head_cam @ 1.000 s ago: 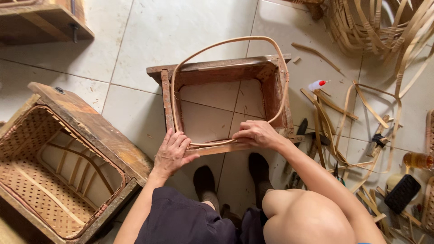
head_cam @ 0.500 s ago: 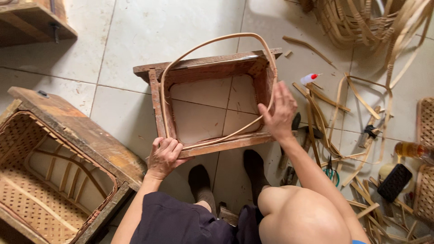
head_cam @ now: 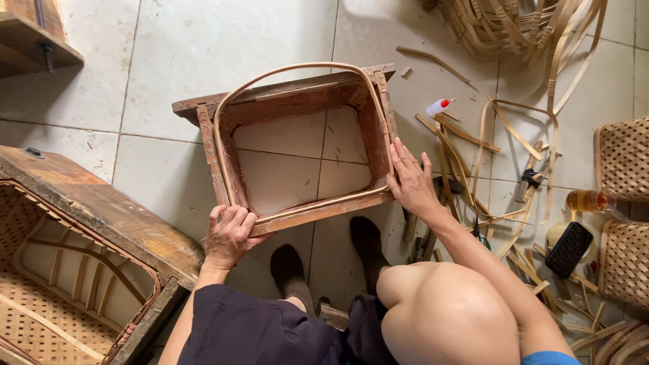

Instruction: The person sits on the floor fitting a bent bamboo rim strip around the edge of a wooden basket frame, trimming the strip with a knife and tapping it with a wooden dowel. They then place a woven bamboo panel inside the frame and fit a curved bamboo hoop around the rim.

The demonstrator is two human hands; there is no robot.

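The wooden frame (head_cam: 297, 145) lies just past both hands, its long side running left to right, with the left hand (head_cam: 228, 235) gripping its near-left corner and the right hand (head_cam: 411, 179) spread flat on its right side.

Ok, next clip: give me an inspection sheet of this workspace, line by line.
Surface: pale tiled floor, offcuts scattered at right.
Job's things: open rectangular wooden frame with a bent cane strip looped inside it.
Clutter: white glue bottle with red cap, loose cane strips, woven basket panels, black brush, woven basket in a wooden mould.
Hands: left hand grips the frame's near-left corner; right hand presses its right side.
Cables: nothing seen.
Surroundings: wooden shelf, cane bundle.
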